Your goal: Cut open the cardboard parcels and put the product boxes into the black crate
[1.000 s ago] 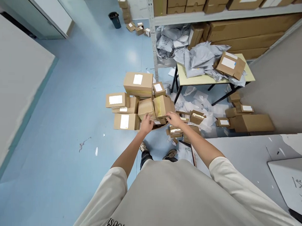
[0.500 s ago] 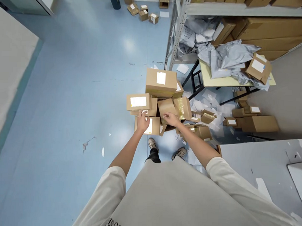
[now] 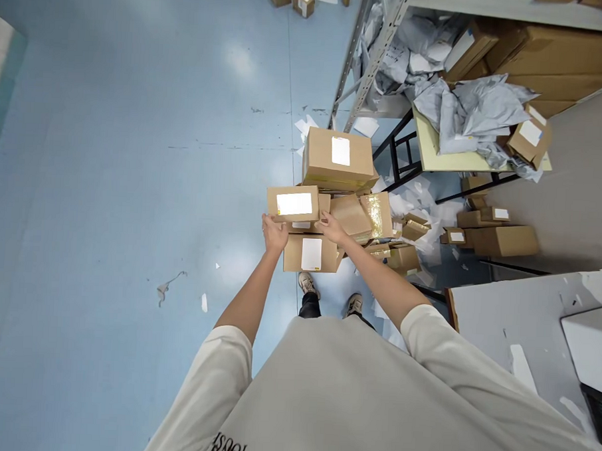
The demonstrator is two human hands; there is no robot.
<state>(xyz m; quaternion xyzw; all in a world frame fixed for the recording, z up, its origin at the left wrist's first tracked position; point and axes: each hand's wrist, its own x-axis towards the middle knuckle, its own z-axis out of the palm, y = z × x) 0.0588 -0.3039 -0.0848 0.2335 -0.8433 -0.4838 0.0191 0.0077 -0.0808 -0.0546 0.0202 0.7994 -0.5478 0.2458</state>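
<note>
A small cardboard box point(image 3: 272, 197) with a white label lies on top of the pile in front of me. My left hand point(image 3: 275, 234) holds it at its lower left corner, fingers along the side. At the lower right corner, my right hand point(image 3: 333, 228) has its fingertips against the same box. Just below sits another labelled carton point(image 3: 294, 253), close under both wrists. Behind is a larger cardboard carton point(image 3: 316, 156) with a white label. To the right of my right hand lies a carton with shiny tape point(image 3: 376, 214). The undersides of my fingers are hidden.
A metal shelf point(image 3: 372, 62) with grey mailing bags and cartons stands at back right. Beside it, a small yellow table point(image 3: 428, 158) bears more bags point(image 3: 490, 104) and a box. Paper scraps litter the floor under it. A grey worktop point(image 3: 481, 320) is at right.
Both hands have come to the small labelled box, left hand to its left corner, right hand to its right corner. The view has shifted, with the pile appearing further right.
</note>
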